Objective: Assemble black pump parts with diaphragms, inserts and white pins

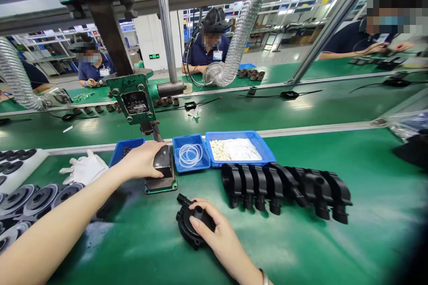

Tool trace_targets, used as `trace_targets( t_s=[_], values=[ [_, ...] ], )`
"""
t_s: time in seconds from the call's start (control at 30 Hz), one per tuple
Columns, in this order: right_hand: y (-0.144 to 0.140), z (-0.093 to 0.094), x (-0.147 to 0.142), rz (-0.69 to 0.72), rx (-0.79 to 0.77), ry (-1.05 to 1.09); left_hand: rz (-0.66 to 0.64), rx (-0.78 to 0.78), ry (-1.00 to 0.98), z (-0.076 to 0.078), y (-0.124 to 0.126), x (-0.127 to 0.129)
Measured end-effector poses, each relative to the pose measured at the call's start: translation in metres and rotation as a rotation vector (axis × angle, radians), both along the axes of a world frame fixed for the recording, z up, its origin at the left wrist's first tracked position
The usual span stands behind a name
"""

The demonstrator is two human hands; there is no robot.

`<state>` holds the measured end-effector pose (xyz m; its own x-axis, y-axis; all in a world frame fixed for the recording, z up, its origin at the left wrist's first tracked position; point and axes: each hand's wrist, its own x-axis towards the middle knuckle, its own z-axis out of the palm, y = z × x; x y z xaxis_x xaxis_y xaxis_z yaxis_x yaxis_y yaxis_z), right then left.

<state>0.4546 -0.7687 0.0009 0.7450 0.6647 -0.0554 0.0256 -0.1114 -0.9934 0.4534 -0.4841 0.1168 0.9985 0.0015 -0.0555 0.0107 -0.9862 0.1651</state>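
While the left hand [142, 160] reaches forward, arm stretched, fingers curled on the black block [162, 161] at the press [133, 98] base, the right hand [217, 231] lies palm-down, fingers spread and clamped over a black housing [189, 227] on the green table [301, 240]. Row of housings [287, 189] at 2 o'clock from it; blue trays [239, 149] at 12.

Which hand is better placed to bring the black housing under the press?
Probably the right hand: it already rests on the black housing, in front of the press. The left hand is occupied on the block at the press base.
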Motion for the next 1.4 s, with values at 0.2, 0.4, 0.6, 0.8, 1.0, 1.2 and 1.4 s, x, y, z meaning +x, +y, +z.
trace_targets(
  t_s=[0.2,0.4,0.6,0.8,1.0,1.2,1.4],
  values=[
    [0.0002,-0.0001,0.0003,-0.006,0.001,-0.014,0.017,-0.007,-0.024,-0.0013,-0.0025,0.0008],
    [0.0003,0.0029,-0.0001,-0.014,0.011,-0.009,0.003,-0.021,-0.017,-0.0012,-0.0017,0.001],
    [-0.0001,0.0052,-0.0005,-0.009,0.012,-0.007,0.001,-0.018,0.004,0.0032,-0.0027,0.0013],
    [-0.0006,0.0041,-0.0004,-0.013,0.015,-0.015,-0.006,-0.017,-0.001,0.003,-0.0038,0.0014],
    [-0.0012,0.0037,-0.001,-0.013,0.001,-0.003,-0.003,-0.013,-0.006,0.0017,-0.0035,0.0007],
    [-0.001,0.0036,-0.0006,-0.001,0.011,0.001,0.012,-0.006,-0.007,0.0004,-0.0011,0.0012],
    [-0.0006,0.0021,-0.0005,0.0,0.011,-0.014,-0.002,-0.008,-0.006,0.0001,-0.0004,0.0024]
  ],
)
